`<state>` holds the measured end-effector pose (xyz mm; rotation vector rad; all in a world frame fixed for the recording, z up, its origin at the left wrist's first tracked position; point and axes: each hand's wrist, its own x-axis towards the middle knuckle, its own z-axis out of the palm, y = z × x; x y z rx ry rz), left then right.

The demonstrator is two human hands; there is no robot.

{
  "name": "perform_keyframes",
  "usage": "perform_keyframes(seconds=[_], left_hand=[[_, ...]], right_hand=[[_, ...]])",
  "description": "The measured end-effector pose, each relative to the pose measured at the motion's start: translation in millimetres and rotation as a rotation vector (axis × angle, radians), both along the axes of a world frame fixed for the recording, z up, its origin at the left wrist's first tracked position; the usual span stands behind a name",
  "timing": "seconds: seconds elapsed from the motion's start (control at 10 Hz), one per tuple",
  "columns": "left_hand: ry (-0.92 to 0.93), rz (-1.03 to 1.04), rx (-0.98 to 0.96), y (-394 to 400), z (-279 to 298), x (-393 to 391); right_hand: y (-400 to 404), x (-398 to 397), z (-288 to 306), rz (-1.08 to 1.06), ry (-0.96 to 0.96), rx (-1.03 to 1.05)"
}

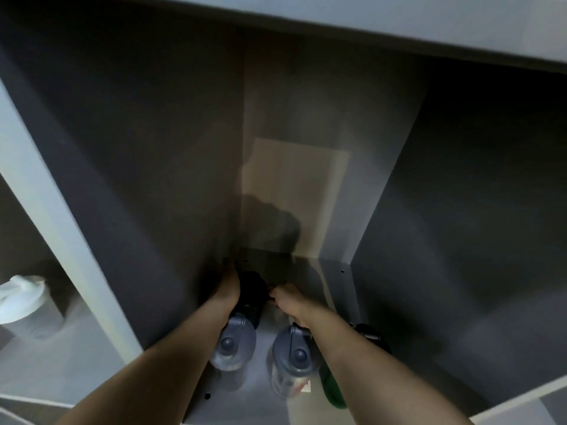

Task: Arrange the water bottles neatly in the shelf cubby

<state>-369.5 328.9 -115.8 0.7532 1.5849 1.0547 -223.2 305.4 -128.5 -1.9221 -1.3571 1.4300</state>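
Both my arms reach deep into a grey shelf cubby. A black bottle stands at the back left; my left hand wraps its left side and my right hand touches its right side. Two clear bottles with grey lids stand nearer the front: one on the left, one in the middle. A green bottle with a black cap stands at the right, partly hidden by my right forearm.
The cubby's dark side walls close in left and right, with a pale back panel. In the neighbouring cubby to the left sits a white lidded container. The shelf board above overhangs.
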Motion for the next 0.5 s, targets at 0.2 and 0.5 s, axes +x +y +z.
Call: perform_keyframes(seconds=[0.2, 0.5], left_hand=[[-0.007, -0.012, -0.019, -1, 0, -2], [0.181, -0.229, -0.006, -31, 46, 11]], right_hand=[[-7, -3, 9, 0.02, 0.002, 0.021], [-39, -1, 69, 0.0, -0.076, 0.061]])
